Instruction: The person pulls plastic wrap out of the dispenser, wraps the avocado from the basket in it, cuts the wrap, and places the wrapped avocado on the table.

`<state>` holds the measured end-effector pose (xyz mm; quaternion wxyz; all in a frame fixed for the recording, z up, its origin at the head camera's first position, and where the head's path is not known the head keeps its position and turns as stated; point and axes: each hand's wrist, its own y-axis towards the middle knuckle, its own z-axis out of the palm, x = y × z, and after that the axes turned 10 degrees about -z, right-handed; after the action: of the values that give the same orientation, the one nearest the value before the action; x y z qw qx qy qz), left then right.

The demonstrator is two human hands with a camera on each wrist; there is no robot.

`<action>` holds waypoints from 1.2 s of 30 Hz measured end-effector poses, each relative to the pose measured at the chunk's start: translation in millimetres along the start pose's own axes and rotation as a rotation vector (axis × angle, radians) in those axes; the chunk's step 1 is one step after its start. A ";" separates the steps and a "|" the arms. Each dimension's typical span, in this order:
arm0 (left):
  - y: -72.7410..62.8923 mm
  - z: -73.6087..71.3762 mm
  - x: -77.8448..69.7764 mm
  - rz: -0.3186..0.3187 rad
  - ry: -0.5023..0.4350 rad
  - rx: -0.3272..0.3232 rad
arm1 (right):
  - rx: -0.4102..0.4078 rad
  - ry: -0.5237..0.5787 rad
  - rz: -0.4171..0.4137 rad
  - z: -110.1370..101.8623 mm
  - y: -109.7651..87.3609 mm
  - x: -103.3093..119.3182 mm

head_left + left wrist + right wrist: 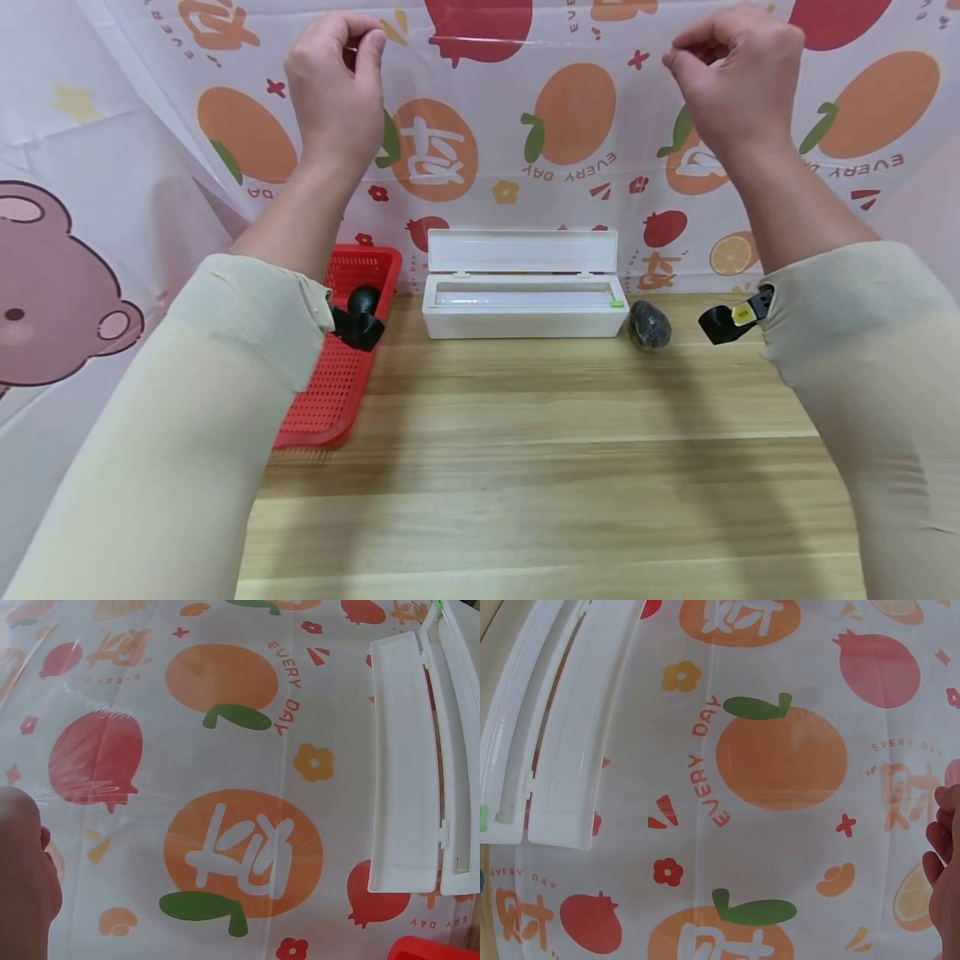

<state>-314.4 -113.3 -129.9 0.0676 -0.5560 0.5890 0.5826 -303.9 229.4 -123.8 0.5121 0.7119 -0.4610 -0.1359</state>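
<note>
High in the frame, my left hand (pixel 337 87) and right hand (pixel 738 79) pinch clear film (pixel 517 41): probably light, limp, clingy, best held by corners.

Oranges (pixel 576 114) with green leaves (pixel 533 140), red pomegranates (pixel 480 25) and yellow flowers (pixel 506 192) patterned the white backdrop (pixel 498 129), while a pink bear (pixel 52 287) and yellow star (pixel 77 102) marked a pale cloth (pixel 112 192). Colourless film (pixel 90 769) let the prints show through. The white box (pixel 525 326) carried a green tab (pixel 617 304), the basket (pixel 347 412) was solid red, and the stone (pixel 649 325) was mottled dark grey. Sleeves (pixel 862 375) were cream, wrist cameras (pixel 360 331) black, one with a yellow label (pixel 744 313), and the worktop (pixel 525 467) light brown with streaked grain.
</note>
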 end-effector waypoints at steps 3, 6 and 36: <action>-2.1 -5.2 -1.8 0.002 0.001 0.046 | 0.018 0.001 -0.023 -5.9 -2.6 -1.1; -6.3 -12.7 -5.1 0.000 -0.005 0.103 | 0.039 0.005 -0.056 -14.3 -7.3 -2.8; -134.0 -118.6 37.9 0.084 -0.317 0.925 | 0.780 1.131 -0.112 -61.5 -183.0 3.7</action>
<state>-162.9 -185.6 -202.3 0.3726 -0.3477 0.7904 0.3399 -166.4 272.9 -252.1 0.3725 0.8285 -0.1005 0.4060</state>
